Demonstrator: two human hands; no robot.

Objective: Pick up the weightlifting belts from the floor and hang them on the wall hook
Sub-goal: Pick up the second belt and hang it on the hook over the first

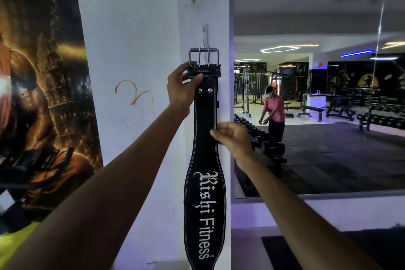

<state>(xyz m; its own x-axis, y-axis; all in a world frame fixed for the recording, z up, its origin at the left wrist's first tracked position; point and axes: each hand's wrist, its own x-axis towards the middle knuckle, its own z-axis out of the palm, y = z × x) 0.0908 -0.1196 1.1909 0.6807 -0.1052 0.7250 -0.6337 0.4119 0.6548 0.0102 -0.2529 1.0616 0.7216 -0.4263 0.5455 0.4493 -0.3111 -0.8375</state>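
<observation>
Both forearms reach up to the belt (205, 138), left hand (182, 85) gripping beside its buckle (203, 56), right hand (233, 136) pinching its edge, just under the wall hook (206, 35); released uncaught, it would likely drop.

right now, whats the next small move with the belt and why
Probably lift the buckle a little and drop its frame over the hook. The left hand grips the belt just under the buckle, and the hook's top stands above the frame.
</observation>
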